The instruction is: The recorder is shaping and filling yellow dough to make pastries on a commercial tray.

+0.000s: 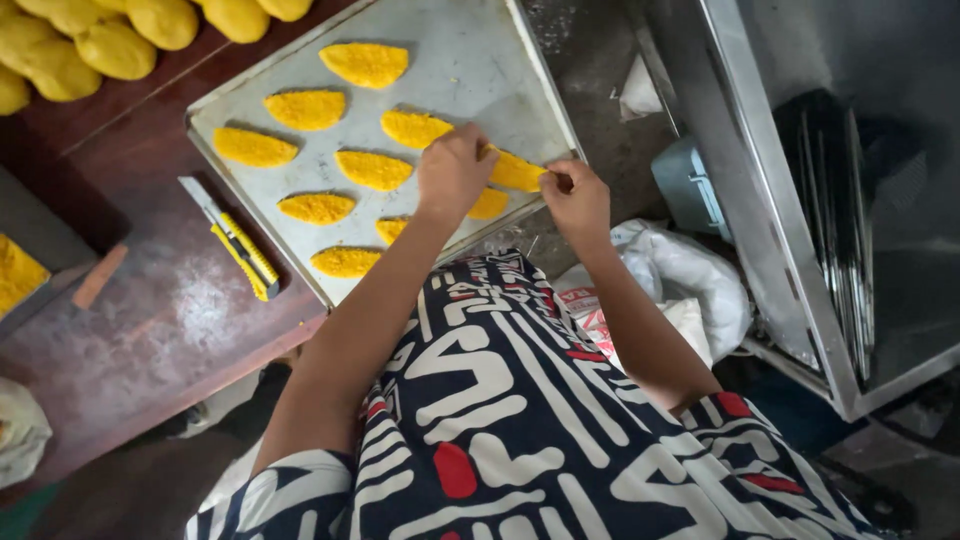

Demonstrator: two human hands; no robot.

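A metal baking tray (480, 60) lies tilted on a dark wooden table and overhangs its edge. Several yellow, crumb-coated half-moon pastries (372, 169) lie on it in rows. My left hand (453, 172) rests over the tray's near right corner, its fingers curled on one half-moon pastry (515, 173). My right hand (577, 198) is at the tray's right corner edge, fingers pinched against the same pastry's tip and the rim. Both forearms reach up from my patterned garment.
A yellow utility knife (236, 243) lies on the table (150, 330) left of the tray. Yellow dough balls (110, 45) are heaped at top left. A metal rack cabinet (800, 200) stands at right, white plastic bags (690, 275) below it.
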